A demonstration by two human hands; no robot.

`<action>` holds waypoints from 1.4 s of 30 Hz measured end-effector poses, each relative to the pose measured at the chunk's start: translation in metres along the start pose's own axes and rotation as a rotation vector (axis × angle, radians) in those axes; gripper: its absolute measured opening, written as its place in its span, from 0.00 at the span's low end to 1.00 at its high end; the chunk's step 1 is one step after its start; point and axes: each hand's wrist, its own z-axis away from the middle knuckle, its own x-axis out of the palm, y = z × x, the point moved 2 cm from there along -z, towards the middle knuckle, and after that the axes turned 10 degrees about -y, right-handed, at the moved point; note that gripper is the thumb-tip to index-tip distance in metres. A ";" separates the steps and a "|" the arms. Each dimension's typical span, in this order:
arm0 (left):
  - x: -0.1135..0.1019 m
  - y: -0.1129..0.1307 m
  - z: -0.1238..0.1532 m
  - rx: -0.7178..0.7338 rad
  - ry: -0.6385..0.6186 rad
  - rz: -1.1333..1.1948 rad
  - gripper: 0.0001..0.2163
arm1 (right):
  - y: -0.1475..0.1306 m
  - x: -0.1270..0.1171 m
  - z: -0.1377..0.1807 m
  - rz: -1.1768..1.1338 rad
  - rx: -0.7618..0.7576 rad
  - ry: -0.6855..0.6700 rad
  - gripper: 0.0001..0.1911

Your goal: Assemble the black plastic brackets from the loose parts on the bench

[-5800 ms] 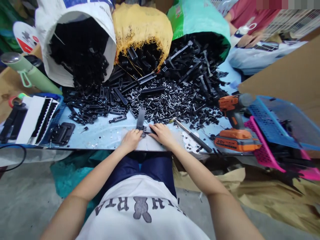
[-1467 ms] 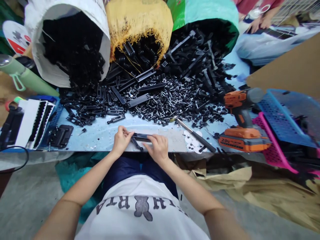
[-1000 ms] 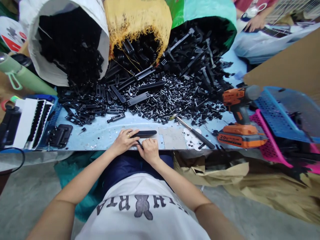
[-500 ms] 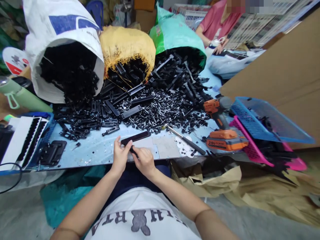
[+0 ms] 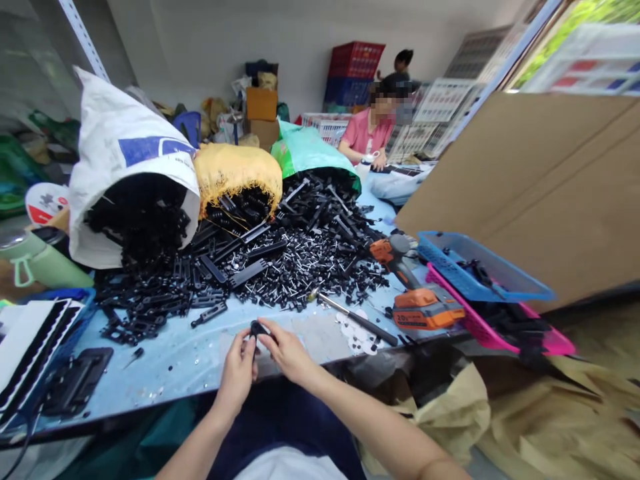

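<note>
A small black plastic part [image 5: 258, 328] is held just above the near edge of the pale blue table [image 5: 190, 360], pinched from both sides. The fingers of the left hand [image 5: 238, 369] are closed on its left end, and those of the right hand [image 5: 287, 351] are curled around its right end. A heap of black parts [image 5: 300, 260] is spread behind, spilled from a white sack [image 5: 125, 153], a yellow sack [image 5: 235, 170] and a green sack [image 5: 307, 150]. A screwdriver [image 5: 353, 319] and an orange drill [image 5: 413, 293] are laid to the right, near a blue basket [image 5: 480, 280]. A person in pink [image 5: 367, 133] is seated at the far end.
</note>
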 end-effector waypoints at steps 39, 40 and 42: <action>-0.025 0.027 0.022 0.194 -0.297 -0.528 0.18 | -0.018 -0.016 0.025 0.074 -0.232 -0.172 0.14; -0.023 0.026 0.018 0.232 -0.254 -0.529 0.19 | -0.018 -0.023 0.026 0.207 -0.264 -0.094 0.11; -0.021 0.025 0.011 0.323 -0.229 -0.521 0.23 | -0.014 -0.057 0.032 0.386 -0.234 0.115 0.09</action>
